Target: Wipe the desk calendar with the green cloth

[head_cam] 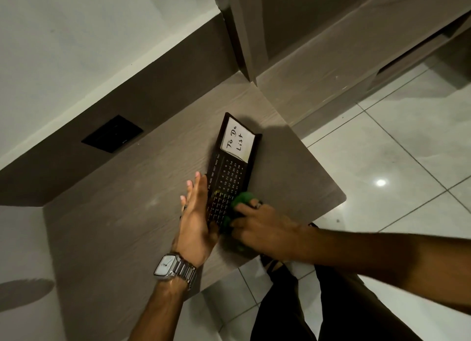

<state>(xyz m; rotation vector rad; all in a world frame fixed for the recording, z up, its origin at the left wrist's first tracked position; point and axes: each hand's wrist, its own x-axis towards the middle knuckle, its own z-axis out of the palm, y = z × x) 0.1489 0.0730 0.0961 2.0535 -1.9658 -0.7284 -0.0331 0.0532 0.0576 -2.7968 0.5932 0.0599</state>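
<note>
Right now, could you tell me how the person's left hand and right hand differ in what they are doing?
The left hand is open and flat, braced against the desk calendar's side; the right hand is closed around the green cloth. The left wrist wears a watch; the right shows none. Both meet the calendar's near end.

Matt wood-grain desk (142,213) — glossy floor tiles (397,149) — metal watch (175,266).

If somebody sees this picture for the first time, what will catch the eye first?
Probably the white "To Do List" card, bright on the far end of the dark desk calendar in the middle of the desk. Next, the right hand pressing the green cloth on the calendar's near end, and the silver watch on the left wrist.
</note>
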